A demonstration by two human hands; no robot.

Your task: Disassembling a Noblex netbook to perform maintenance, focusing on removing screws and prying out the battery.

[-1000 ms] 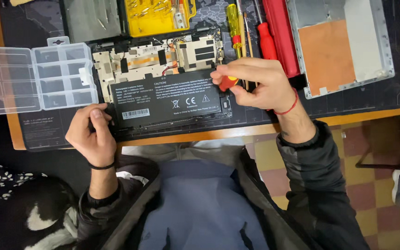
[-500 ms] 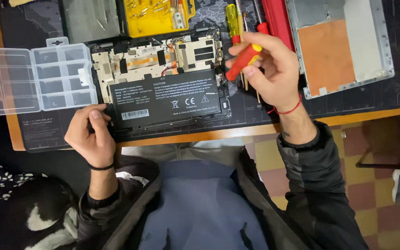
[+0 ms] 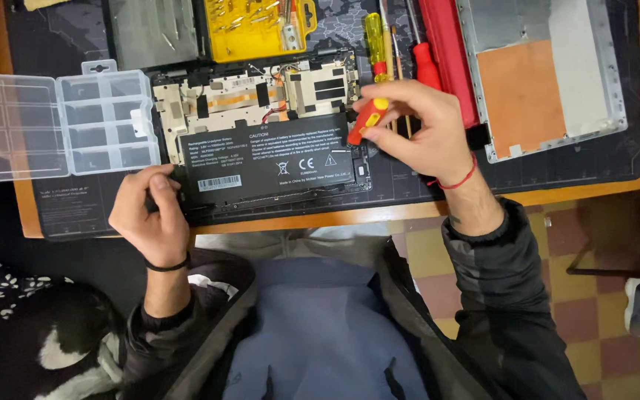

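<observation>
Three screwdrivers — one red-and-yellow in hand (image 3: 367, 121), one yellow-handled (image 3: 373, 35), one red-handled (image 3: 427, 68) — one clear plastic compartment box (image 3: 53, 126), one black flat battery (image 3: 267, 164).

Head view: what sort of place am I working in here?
Likely a home or hobby electronics repair desk: an opened laptop on a dark work mat, a yellow bit case, and a clear parts organizer.

This looks like a fix-it desk at home. Screwdrivers (image 3: 425, 63), a bit box (image 3: 257, 28) and an opened laptop (image 3: 261, 141) lie on a mat (image 3: 409, 181).
</observation>
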